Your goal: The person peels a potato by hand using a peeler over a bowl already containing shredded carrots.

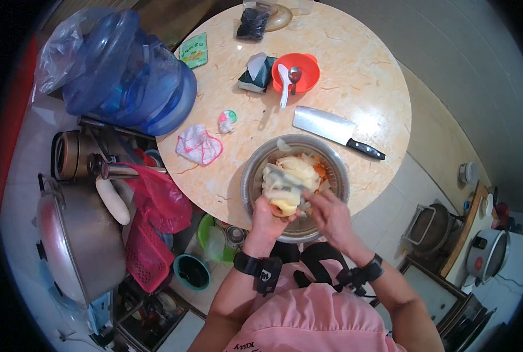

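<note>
Over the near part of a round metal basin (339, 154), my left hand (268, 222) holds a pale yellow, partly peeled vegetable (284, 204). My right hand (332, 218), close on its right, grips a blurred tool that looks like a peeler or small knife; its type is not clear. Thin pale slices (299, 169) and some orange pieces (319, 170) lie in the basin below. Behind the basin a cleaver (325, 124) with a black handle rests on the round table (367, 66).
A red bowl (307, 72) with spoons and a tissue pack (257, 75) stand farther back. At the left are a crumpled cloth (199, 145), a large blue water bottle (129, 79) and a big metal pot (85, 233). A teal bucket (192, 272) stands on the floor.
</note>
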`<state>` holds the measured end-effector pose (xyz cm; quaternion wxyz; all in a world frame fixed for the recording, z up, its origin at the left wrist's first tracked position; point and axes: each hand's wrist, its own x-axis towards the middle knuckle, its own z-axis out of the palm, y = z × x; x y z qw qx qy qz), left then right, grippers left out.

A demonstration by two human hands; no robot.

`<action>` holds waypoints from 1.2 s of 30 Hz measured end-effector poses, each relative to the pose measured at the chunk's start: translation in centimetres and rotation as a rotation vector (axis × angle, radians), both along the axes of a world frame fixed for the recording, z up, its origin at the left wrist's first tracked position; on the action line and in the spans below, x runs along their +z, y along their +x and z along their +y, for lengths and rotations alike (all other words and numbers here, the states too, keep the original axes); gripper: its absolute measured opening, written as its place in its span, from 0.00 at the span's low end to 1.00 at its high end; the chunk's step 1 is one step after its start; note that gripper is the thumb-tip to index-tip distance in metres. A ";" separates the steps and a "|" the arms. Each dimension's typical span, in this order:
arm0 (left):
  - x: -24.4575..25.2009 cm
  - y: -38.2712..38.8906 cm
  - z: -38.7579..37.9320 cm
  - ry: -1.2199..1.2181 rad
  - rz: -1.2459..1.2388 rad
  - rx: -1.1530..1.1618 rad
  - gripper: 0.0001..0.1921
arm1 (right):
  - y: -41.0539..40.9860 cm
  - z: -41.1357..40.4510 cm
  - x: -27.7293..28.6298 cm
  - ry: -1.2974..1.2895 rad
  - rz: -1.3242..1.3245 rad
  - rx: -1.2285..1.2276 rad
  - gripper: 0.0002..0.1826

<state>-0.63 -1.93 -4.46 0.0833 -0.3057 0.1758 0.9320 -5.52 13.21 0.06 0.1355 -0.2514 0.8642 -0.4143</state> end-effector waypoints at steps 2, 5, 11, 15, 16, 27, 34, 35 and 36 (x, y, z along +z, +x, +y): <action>0.3 0.2 -0.2 -0.006 -0.018 -0.040 0.18 | -1.1 1.0 -1.5 0.116 -0.039 -0.067 0.13; 0.6 0.1 -0.1 -0.020 -0.075 -0.055 0.18 | -1.4 1.2 -1.4 0.084 -0.068 -0.088 0.14; 0.4 -0.7 1.0 0.022 -0.225 0.180 0.17 | 1.1 -0.1 1.3 -0.074 -0.128 0.028 0.16; -0.6 0.4 0.5 -0.031 0.103 0.063 0.17 | 0.9 -0.3 0.0 -0.035 -0.002 0.041 0.17; -0.8 0.0 0.3 -0.009 -0.077 0.008 0.19 | 0.1 0.0 -0.6 0.052 -0.019 0.007 0.15; -0.1 -0.1 0.1 -0.056 -0.190 0.068 0.16 | -0.3 0.5 -0.4 -0.130 -0.442 -0.183 0.13; 1.1 -0.7 0.7 -0.075 -0.256 0.068 0.17 | 0.7 -0.1 0.0 -0.036 0.030 0.070 0.15; 0.6 -0.2 0.3 -0.076 -0.256 0.064 0.17 | -0.5 0.6 -1.1 0.021 -0.017 0.009 0.15; 0.5 0.0 -0.1 -0.052 -0.179 0.008 0.17 | -1.3 0.9 -1.5 0.077 -0.065 -0.044 0.16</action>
